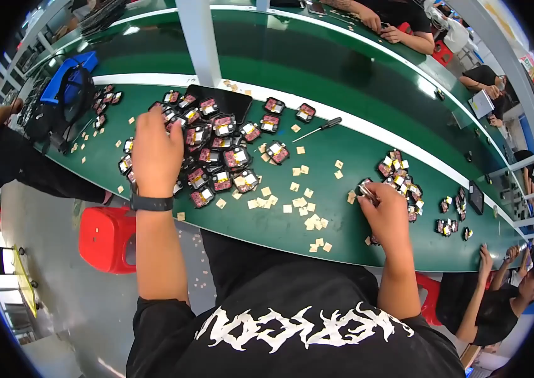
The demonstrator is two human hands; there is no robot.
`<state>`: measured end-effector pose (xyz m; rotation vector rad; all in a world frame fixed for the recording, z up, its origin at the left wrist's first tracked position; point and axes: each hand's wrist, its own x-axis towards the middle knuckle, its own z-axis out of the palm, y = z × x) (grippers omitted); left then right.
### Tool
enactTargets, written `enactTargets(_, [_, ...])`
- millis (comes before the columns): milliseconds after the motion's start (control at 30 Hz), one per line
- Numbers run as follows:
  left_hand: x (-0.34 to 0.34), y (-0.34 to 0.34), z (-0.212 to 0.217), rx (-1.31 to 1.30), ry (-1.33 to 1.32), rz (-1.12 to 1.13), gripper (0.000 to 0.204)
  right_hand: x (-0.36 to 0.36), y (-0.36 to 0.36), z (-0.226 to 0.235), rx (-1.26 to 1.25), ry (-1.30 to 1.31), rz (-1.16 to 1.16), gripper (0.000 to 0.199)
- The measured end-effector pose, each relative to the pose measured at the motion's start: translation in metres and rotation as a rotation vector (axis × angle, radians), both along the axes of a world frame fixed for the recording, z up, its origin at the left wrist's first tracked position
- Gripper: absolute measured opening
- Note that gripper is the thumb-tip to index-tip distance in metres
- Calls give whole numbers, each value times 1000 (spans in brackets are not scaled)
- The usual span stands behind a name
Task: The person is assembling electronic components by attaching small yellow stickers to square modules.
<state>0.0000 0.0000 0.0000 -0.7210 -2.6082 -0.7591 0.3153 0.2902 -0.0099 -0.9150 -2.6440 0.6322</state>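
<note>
1. Green workbench [342,157] carries a big heap of small black parts [216,151], kept within easy reach.
2. Left hand [155,151] lies over the heap; its fingers are hidden, so I cannot tell their state.
3. Right hand [385,211] pinches tweezers [367,192] beside the smaller pile [399,173].

One camera is sitting on the person's head and looking straight down, close over the green table [342,157]. It is showing both arms coming in from the near edge. The wide lens is bending the table's far edge into a curve.
</note>
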Motion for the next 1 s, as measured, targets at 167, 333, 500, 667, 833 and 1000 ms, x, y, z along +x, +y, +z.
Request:
enactTargets(167, [47, 17, 10, 153, 336, 48, 38, 7, -5, -2, -167, 93, -20, 29])
enactTargets(333, [146, 50, -13, 394, -298, -515, 37, 3, 1, 6, -456, 238, -44, 18])
enactTargets(500, [191, 78, -25, 816, -1389, -655, 43, 1, -11, 15, -575, 311, 20, 19])
enactTargets(667, [179, 88, -30, 767, -1625, -702, 43, 1, -37, 37, -441, 244, 503, 23])
enactTargets(833, [173, 80, -38, 708, -1690, -754, 27, 3, -47, 39, -315, 307, 506, 19])
enactTargets(1000, [182, 81, -33, 894, -1567, -678, 27, 15, -38, 21, -243, 326, 294, 23])
